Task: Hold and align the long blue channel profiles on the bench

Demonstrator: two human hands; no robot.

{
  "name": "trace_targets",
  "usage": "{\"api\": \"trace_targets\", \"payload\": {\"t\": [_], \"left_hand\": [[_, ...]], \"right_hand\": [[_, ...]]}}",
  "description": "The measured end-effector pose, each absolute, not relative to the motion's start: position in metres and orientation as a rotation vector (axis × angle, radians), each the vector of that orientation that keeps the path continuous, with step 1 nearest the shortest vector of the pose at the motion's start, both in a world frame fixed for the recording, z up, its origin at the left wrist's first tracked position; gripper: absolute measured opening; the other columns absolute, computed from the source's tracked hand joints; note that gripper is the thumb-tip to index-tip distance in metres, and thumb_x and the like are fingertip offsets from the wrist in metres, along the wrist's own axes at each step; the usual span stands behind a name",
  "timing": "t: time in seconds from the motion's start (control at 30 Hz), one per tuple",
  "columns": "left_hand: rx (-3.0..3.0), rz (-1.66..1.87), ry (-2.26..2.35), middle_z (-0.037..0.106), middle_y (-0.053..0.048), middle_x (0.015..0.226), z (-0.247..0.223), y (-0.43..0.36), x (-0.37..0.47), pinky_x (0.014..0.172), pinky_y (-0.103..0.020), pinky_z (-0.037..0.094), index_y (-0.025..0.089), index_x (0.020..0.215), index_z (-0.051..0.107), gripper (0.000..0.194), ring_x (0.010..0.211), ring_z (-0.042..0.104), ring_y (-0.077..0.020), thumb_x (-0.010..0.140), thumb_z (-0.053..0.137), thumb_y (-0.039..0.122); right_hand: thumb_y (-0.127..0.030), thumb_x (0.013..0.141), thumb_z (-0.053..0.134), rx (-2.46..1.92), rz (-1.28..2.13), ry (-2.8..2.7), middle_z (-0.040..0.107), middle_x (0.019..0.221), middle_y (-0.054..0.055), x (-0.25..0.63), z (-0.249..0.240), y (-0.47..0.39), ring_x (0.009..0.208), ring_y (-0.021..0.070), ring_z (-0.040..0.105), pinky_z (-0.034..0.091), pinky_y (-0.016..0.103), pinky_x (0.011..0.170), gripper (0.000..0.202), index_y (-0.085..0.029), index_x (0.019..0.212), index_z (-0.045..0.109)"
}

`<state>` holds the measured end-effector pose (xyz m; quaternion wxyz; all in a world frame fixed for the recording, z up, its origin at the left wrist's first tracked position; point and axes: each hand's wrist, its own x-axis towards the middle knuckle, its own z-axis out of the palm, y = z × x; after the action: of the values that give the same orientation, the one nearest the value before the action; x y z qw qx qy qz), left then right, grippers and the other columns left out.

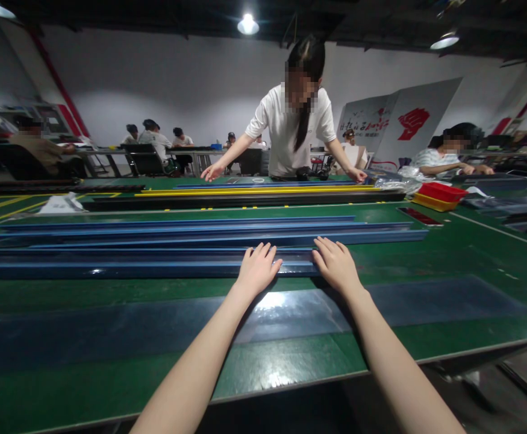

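A long dark-blue plastic profile (109,269) with raised edges runs from the left side of the view to just in front of me. My left hand (258,266) lies on it with the fingers stretched out and a little apart. At the profile's right end is my right hand (336,260), its fingers extended forward and the thumb apart, touching that end. Neither hand is wrapped round anything. Closer to me, a flat clear bluish plastic strip (408,301) lies across the green table (299,361), under my forearms.
More blue profiles (376,235) lie just beyond. Farther back are a yellow strip (254,191) and black strips (245,201). A co-worker (297,132) leans over the far side, arms spread. A phone (419,216) and red basket (441,192) are at right.
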<state>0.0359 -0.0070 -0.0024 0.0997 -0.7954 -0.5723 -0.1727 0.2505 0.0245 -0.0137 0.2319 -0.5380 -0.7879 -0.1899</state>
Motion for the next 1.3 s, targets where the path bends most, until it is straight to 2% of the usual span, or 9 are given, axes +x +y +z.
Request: {"api": "trace_targets", "payload": {"t": [0.33,0.47,0.63,0.8,0.93,1.03,1.1,1.2,1.3], "left_hand": [[-2.326,-0.498,-1.751,0.046,-0.008,0.132,-0.002,-0.007,0.035,0.100,-0.043,0.030,0.018,0.123,0.048,0.040,0.124,0.037,-0.0220,0.090,0.027,0.028],[-2.317,-0.472,-1.864,0.043,-0.008,0.134,0.004,-0.009,0.034,0.103,-0.049,0.026,0.020,0.123,0.048,0.040,0.126,0.034,-0.0230,0.088,0.029,0.024],[-2.295,-0.460,-1.979,0.040,-0.008,0.136,0.012,-0.011,0.029,0.105,-0.054,0.016,0.021,0.121,0.050,0.046,0.129,0.028,-0.0236,0.079,0.036,0.009],[-2.229,-0.566,-1.998,0.047,-0.007,0.130,0.014,-0.010,0.027,0.103,-0.052,0.021,0.024,0.110,0.058,0.046,0.123,0.037,-0.0227,0.073,0.039,0.003],[-2.200,-0.699,-1.912,0.055,-0.004,0.121,0.015,-0.011,0.032,0.103,-0.045,0.025,0.023,0.101,0.062,0.036,0.115,0.045,-0.0188,0.078,0.039,0.008],[-2.247,-0.721,-1.841,0.056,-0.004,0.120,0.012,-0.012,0.038,0.102,-0.043,0.027,0.023,0.105,0.060,0.030,0.115,0.046,-0.0189,0.086,0.037,0.023],[-2.270,-0.685,-1.816,0.053,-0.006,0.124,0.009,-0.012,0.041,0.101,-0.044,0.027,0.022,0.111,0.057,0.032,0.117,0.044,-0.0204,0.088,0.038,0.031],[-2.250,-0.623,-1.844,0.049,-0.008,0.128,0.004,-0.011,0.043,0.100,-0.046,0.028,0.024,0.117,0.053,0.036,0.120,0.041,-0.0225,0.087,0.039,0.036],[-2.236,-0.606,-1.877,0.048,-0.007,0.129,0.002,-0.011,0.042,0.100,-0.047,0.028,0.026,0.117,0.053,0.035,0.121,0.039,-0.0233,0.087,0.037,0.034]], "right_hand": [[-0.035,0.091,0.028,-1.421,-0.387,-2.323,0.057,0.120,0.008,0.235,-0.009,0.018,0.113,0.0192,0.049,0.035,0.033,0.090,0.041,-0.017,0.113,0.057],[-0.034,0.091,0.028,-1.483,-0.389,-2.168,0.064,0.109,0.007,0.250,-0.004,0.019,0.101,0.0173,0.057,0.037,0.029,0.083,0.038,-0.019,0.102,0.061],[-0.033,0.092,0.026,-1.599,-0.436,-2.087,0.068,0.089,0.008,0.267,-0.001,0.020,0.081,0.0172,0.061,0.036,0.027,0.072,0.041,-0.018,0.083,0.063],[-0.034,0.092,0.025,-1.623,-0.466,-2.116,0.068,0.077,0.007,0.265,0.000,0.019,0.074,0.0177,0.060,0.035,0.028,0.066,0.045,-0.019,0.072,0.062],[-0.033,0.091,0.029,-1.517,-0.474,-2.193,0.068,0.089,0.010,0.251,-0.002,0.016,0.085,0.0196,0.060,0.036,0.029,0.073,0.040,-0.017,0.083,0.064],[-0.033,0.091,0.030,-1.333,-0.391,-2.287,0.064,0.107,0.009,0.236,-0.006,0.013,0.102,0.0195,0.054,0.035,0.031,0.084,0.037,-0.016,0.104,0.060],[-0.034,0.091,0.030,-1.226,-0.341,-2.344,0.060,0.116,0.008,0.229,-0.008,0.011,0.110,0.0195,0.050,0.034,0.032,0.089,0.038,-0.017,0.114,0.055],[-0.034,0.091,0.030,-1.197,-0.313,-2.353,0.059,0.116,0.008,0.225,-0.009,0.010,0.110,0.0188,0.050,0.032,0.032,0.089,0.038,-0.017,0.116,0.053],[-0.033,0.091,0.030,-1.262,-0.341,-2.273,0.063,0.110,0.008,0.232,-0.007,0.012,0.104,0.0180,0.054,0.032,0.031,0.086,0.035,-0.018,0.109,0.056]]}}
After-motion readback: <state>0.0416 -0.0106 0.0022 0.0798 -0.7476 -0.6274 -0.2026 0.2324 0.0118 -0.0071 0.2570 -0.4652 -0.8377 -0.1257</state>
